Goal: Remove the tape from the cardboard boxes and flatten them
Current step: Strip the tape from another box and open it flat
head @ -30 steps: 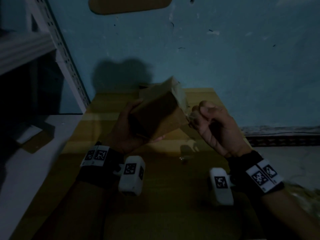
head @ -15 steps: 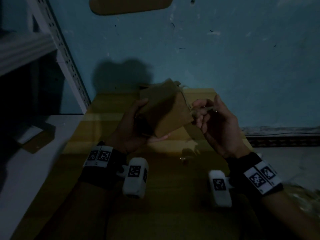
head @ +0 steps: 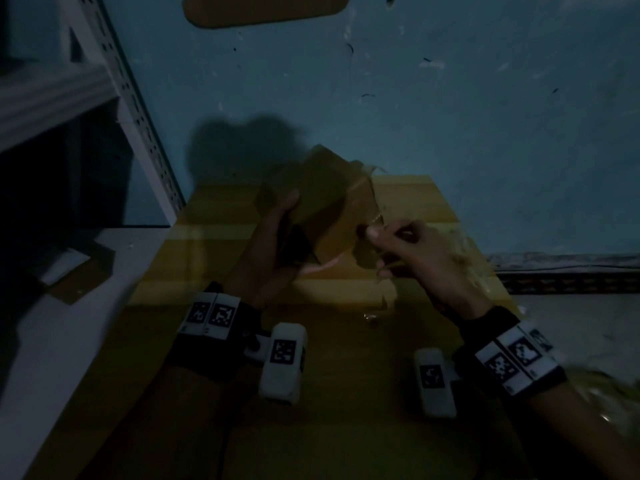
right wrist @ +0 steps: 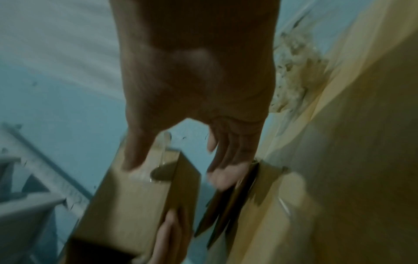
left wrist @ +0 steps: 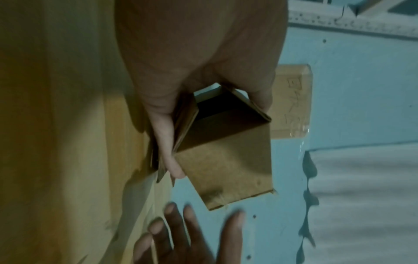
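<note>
A small brown cardboard box (head: pixel 325 206) is held up off the surface in my left hand (head: pixel 287 237). In the left wrist view the thumb and fingers of that hand (left wrist: pixel 217 135) clamp opposite walls of the box (left wrist: pixel 228 160), whose near end is open. A loose strip of clear tape (head: pixel 372 188) hangs from the box's far right corner and shows as a tape strip (right wrist: pixel 164 151) in the right wrist view. My right hand (head: pixel 377 244) is at the box's lower right edge. Its fingers (left wrist: pixel 187 228) are spread and hold nothing.
A large flat cardboard sheet (head: pixel 311 358) lies under both arms. Crumpled clear tape (head: pixel 464 261) is piled on its right side. A white metal rack (head: pixel 138 109) stands at the left, with a flat labelled cardboard piece (head: pixel 69 271) on the floor. A cardboard patch (head: pixel 263 8) is on the blue wall.
My right hand was pinching a tape strip at the box's right edge; its fingers have spread and it sits slightly lower beside the box. The left hand has kept its grip.
</note>
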